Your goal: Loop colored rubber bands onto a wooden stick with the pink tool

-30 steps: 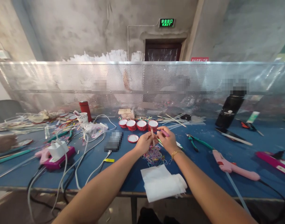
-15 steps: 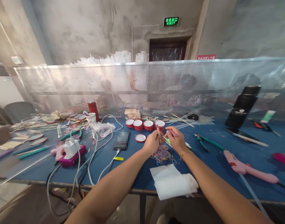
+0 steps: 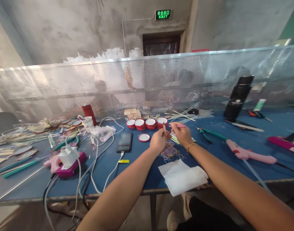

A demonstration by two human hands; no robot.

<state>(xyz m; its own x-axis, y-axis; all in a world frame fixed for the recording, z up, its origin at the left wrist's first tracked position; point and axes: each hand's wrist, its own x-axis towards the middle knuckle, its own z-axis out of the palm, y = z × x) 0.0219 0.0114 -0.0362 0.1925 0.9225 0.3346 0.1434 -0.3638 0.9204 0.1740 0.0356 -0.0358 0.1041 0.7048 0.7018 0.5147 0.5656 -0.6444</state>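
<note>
My left hand [image 3: 159,141] is closed, with a thin brown strip [image 3: 164,127] standing up from its fingers. Just to the right, my right hand [image 3: 183,135] pinches a slim pink pen-like tool [image 3: 182,126] whose tip points toward the left hand. Below both hands lies a tangled pile of small coloured loops [image 3: 169,151], partly covered by the left hand. Pale green and white strips [image 3: 174,138] lie under the right hand. Behind the hands are several small red-sided drums with white tops [image 3: 150,123]; one more flat, red-rimmed disc [image 3: 144,138] lies nearer.
White sheets [image 3: 183,179] overhang the front edge. Green-handled pliers [image 3: 209,134], a pink glue gun [image 3: 248,152] and a black flask [image 3: 238,96] are on the right. A phone [image 3: 124,142], white cables, a purple power strip [image 3: 71,165] and a red bottle [image 3: 89,114] occupy the left.
The view has shifted, so the wall and far items sit higher and further left. The right hand's pink tool now lies more level. Both hands keep their hold.
</note>
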